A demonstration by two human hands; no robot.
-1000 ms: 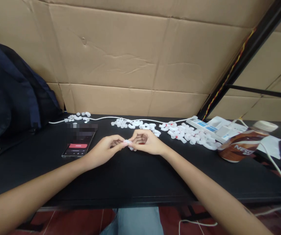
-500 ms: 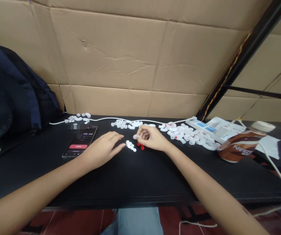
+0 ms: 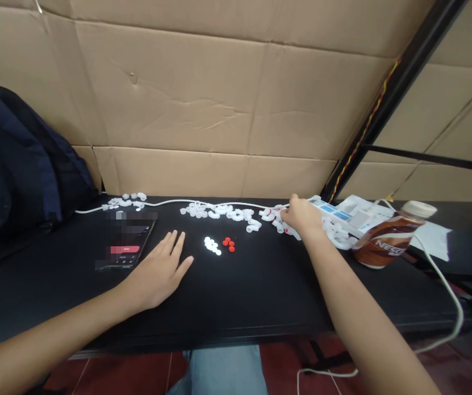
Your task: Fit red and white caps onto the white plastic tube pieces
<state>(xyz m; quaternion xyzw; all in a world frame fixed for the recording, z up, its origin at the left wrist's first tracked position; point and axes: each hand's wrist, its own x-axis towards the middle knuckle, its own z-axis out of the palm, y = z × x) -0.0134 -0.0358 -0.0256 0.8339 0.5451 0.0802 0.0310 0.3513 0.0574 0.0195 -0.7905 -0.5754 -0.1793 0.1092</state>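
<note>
My left hand (image 3: 157,271) lies flat on the black table with its fingers spread, holding nothing, just right of a phone (image 3: 126,241). My right hand (image 3: 301,216) reaches over a pile of whitish translucent plastic pieces (image 3: 336,233), some with red bits in them. Its fingers are curled down into the pile's left part; whatever is between the fingertips is hidden. Between my hands sit a small group of white caps (image 3: 211,245) and a small group of red caps (image 3: 228,243). Behind them runs a loose row of translucent pieces (image 3: 215,210).
A dark backpack (image 3: 17,159) stands at the left. More translucent pieces (image 3: 124,203) lie behind the phone. At the right are a Nescafé bottle (image 3: 387,236), a white-and-blue tray (image 3: 334,211) and paper. A white cable (image 3: 170,201) runs along the cardboard wall (image 3: 186,99).
My right hand has moved right from beside the red caps to the pile, and the whitish piece it held is no longer visible in it. My left hand has drawn back and flattened.
</note>
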